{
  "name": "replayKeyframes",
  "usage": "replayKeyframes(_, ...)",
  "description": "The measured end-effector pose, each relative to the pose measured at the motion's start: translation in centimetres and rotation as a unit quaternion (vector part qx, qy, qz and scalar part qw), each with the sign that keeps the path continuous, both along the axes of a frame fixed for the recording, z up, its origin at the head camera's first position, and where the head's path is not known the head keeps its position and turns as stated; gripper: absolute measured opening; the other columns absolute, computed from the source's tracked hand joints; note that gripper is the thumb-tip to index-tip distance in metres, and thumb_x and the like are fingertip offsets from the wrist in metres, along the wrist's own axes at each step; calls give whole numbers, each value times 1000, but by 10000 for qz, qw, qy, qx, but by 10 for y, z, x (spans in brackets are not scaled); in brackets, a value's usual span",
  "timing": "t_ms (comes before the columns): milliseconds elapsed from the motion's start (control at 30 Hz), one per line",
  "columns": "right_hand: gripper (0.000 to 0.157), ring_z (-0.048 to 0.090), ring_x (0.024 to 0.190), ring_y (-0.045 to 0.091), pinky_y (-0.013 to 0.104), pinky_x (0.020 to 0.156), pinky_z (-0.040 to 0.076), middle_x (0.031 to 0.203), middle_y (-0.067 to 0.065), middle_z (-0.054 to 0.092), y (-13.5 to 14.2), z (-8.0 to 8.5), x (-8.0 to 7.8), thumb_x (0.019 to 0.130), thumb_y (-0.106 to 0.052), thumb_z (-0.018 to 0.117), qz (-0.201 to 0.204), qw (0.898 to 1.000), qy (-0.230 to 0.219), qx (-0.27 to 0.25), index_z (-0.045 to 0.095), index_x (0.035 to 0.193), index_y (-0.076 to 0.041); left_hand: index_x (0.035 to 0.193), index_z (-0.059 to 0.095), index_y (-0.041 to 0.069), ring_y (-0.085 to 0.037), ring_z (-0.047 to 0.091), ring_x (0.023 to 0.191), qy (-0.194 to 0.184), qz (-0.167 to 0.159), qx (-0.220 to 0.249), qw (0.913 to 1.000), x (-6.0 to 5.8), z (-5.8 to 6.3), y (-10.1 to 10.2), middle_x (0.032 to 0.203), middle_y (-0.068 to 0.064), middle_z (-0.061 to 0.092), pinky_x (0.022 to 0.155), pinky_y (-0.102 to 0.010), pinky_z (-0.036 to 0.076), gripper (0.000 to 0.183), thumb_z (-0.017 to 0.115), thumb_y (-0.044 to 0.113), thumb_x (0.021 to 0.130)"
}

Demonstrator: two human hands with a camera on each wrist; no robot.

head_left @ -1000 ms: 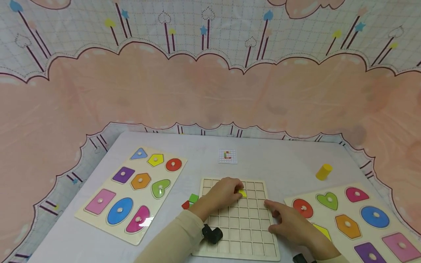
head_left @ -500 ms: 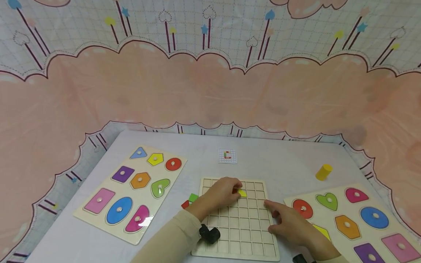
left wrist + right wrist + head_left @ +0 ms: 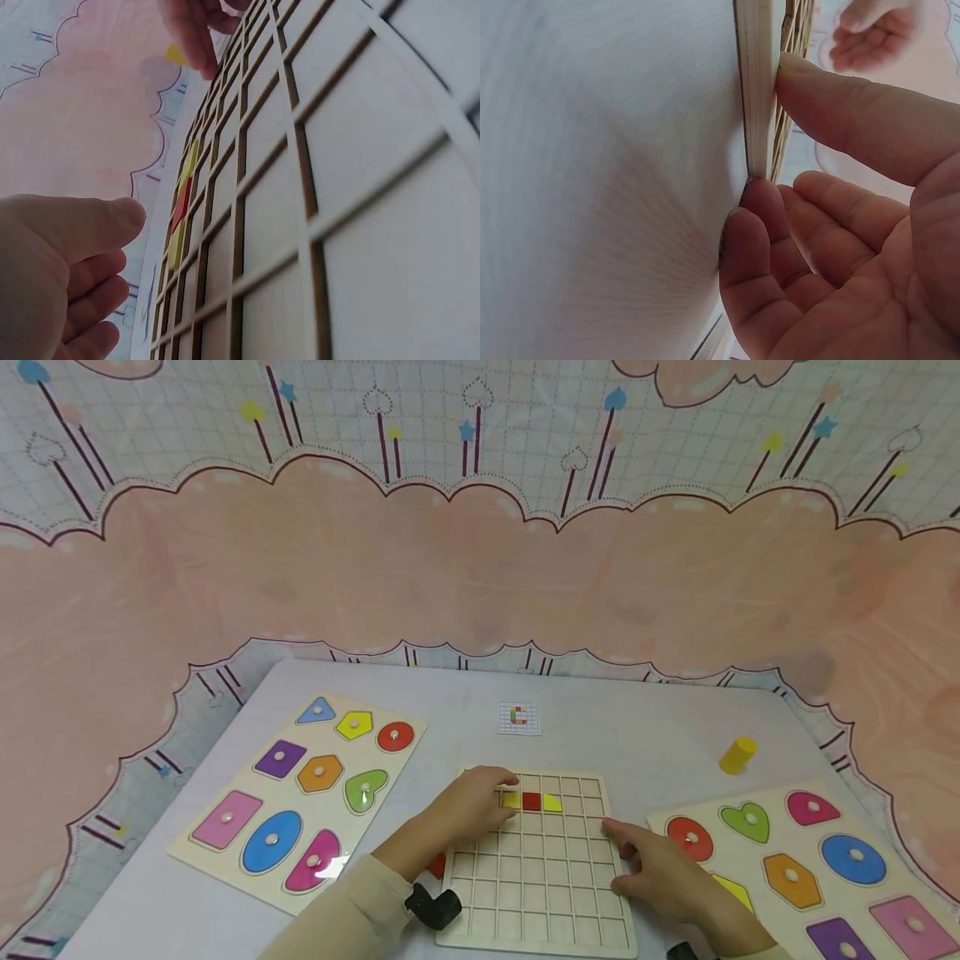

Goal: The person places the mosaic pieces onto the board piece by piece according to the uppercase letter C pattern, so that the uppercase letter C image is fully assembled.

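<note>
A wooden grid board (image 3: pixel 540 893) lies on the table. In one of its far rows sit a yellow piece (image 3: pixel 552 802), a red square (image 3: pixel 531 802) and a second yellow piece (image 3: pixel 512 800), side by side. My left hand (image 3: pixel 472 802) is over the board's far left part, beside that second yellow piece. In the left wrist view, nothing shows between the thumb and the loosely bent fingers of the left hand (image 3: pixel 60 277). My right hand (image 3: pixel 667 868) rests against the board's right edge, thumb and fingertips touching its side, as the right wrist view also shows.
Shape puzzle boards with knobs lie at left (image 3: pixel 300 793) and right (image 3: pixel 787 827). A small pattern card (image 3: pixel 518 718) is behind the grid, and a yellow cylinder (image 3: pixel 738 755) stands at back right. A red piece (image 3: pixel 437 865) lies left of the grid, partly behind my left forearm.
My left hand has moved left from the pieces, uncovering the red square and the second yellow piece. Its forearm now hides the loose green piece. My right hand has stayed at the edge.
</note>
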State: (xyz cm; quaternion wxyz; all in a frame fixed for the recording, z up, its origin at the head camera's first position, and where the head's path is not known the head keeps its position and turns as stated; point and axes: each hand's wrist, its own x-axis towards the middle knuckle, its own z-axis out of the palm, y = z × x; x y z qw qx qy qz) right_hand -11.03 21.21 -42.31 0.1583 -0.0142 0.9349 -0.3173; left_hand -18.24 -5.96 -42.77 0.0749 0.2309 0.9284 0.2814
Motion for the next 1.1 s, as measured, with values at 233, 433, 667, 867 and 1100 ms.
replayKeyframes(233,76,52,88,19,31,74,52,98,1,58,0,0,-1,73,-7,87,-8,9999,-71,-71,56,142,-9,128,64,3,-32,56,123,-4,344,145,9993,9,0,-36,128,-13,63,103,-47,45,43,76,16,89)
replayKeyframes(433,75,52,88,19,31,75,51,98,1,58,-1,0,0,72,-7,88,5,10000,-23,-6,57,141,-9,126,64,4,-29,58,121,6,644,72,9979,13,0,-60,125,-10,65,102,-46,47,42,78,15,88)
replayKeyframes(667,76,52,88,18,32,75,50,99,0,58,0,-1,0,72,-9,88,29,10000,31,53,57,141,-10,124,66,4,-29,59,119,-68,805,-5,9967,14,-2,-74,122,-8,66,99,-46,49,41,78,13,87)
replayKeyframes(867,75,52,89,19,33,77,51,99,1,59,-1,-1,0,72,-8,87,-19,10000,-14,38,57,141,-9,121,68,3,-28,61,116,-50,822,78,9966,14,-5,-81,117,-7,68,99,-46,49,36,78,10,86)
replayKeyframes(1100,76,52,89,18,33,77,51,99,0,58,0,0,0,72,-9,88,0,10000,-12,58,56,142,-9,118,69,4,-27,62,113,-237,877,149,9958,17,-8,-84,114,-6,70,98,-45,50,32,77,10,87)
